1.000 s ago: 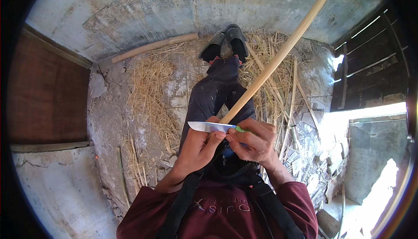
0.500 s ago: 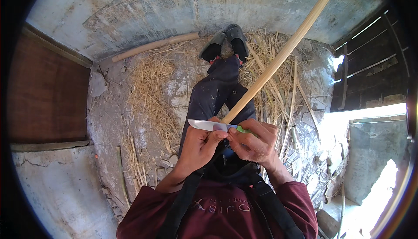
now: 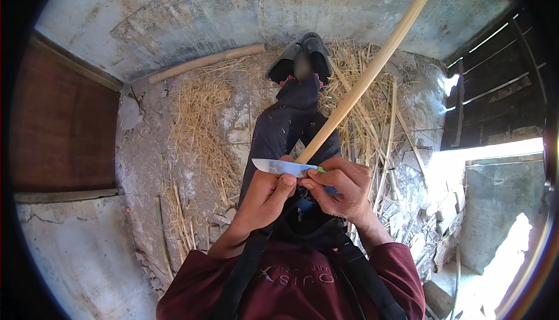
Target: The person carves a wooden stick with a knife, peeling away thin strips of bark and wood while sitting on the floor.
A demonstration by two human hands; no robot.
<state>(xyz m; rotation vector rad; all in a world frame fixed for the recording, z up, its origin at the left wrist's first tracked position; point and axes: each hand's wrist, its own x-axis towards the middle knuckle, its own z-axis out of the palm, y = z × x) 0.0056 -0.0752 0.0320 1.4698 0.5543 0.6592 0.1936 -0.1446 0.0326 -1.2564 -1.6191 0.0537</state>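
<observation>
My right hand (image 3: 343,189) is closed round the green handle of a knife (image 3: 282,167). Its bright blade points left and lies across the near end of a long pale bamboo strip (image 3: 372,75). My left hand (image 3: 269,195) grips that near end from the left, its thumb just under the blade. From there the strip slants up and right, over my dark trousers, past the top of the view. My fingers hide the strip's very end and most of the handle.
Heaps of straw-like shavings (image 3: 204,110) lie on both sides of my outstretched legs. A bamboo pole (image 3: 207,64) rests along the far wall. Thin strips (image 3: 391,139) and broken rubble (image 3: 445,215) lie at the right. A brown door panel (image 3: 64,122) stands left.
The strip's far end has swung slightly left. The knife blade has turned a little, showing more of its flat side, and my left thumb has shifted slightly away from it.
</observation>
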